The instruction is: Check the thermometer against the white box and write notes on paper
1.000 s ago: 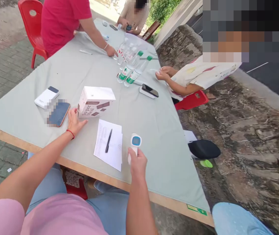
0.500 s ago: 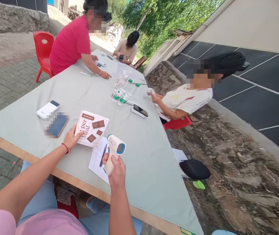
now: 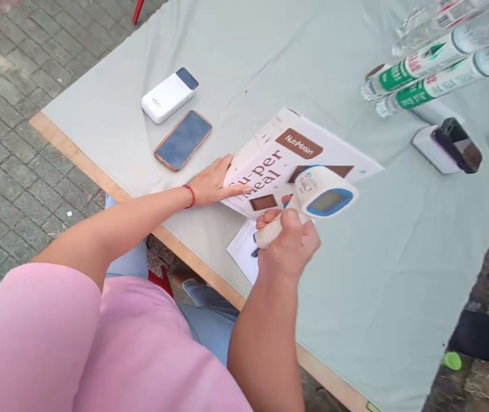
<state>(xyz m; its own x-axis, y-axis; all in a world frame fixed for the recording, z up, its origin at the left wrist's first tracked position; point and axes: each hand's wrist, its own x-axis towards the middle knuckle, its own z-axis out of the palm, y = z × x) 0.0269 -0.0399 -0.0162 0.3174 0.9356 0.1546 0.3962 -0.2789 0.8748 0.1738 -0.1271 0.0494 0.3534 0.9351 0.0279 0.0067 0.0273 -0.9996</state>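
My left hand (image 3: 215, 182) grips the near-left edge of a white and brown NutriMotion meal box (image 3: 261, 163), thumb across its printed front. In my right hand (image 3: 291, 240) is a white and blue infrared thermometer (image 3: 319, 189), held by its handle with the screen side facing me. The thermometer is in front of the box and covers part of its lower right. Under them a sheet of paper (image 3: 241, 246) lies on the table, with a dark pen (image 3: 255, 252) mostly hidden by my right hand.
Left of the box lie a smartphone (image 3: 184, 140) and a white power bank (image 3: 169, 97). Several water bottles (image 3: 437, 88) are at the upper right, near a white device with a black top (image 3: 436, 149). The cloth-covered table (image 3: 382, 297) has a wooden near edge (image 3: 92, 163).
My view has swung down and closer to the table, so the other people have left it. The thermometer now overlaps the box, where it was beside it. Both hands keep their holds.
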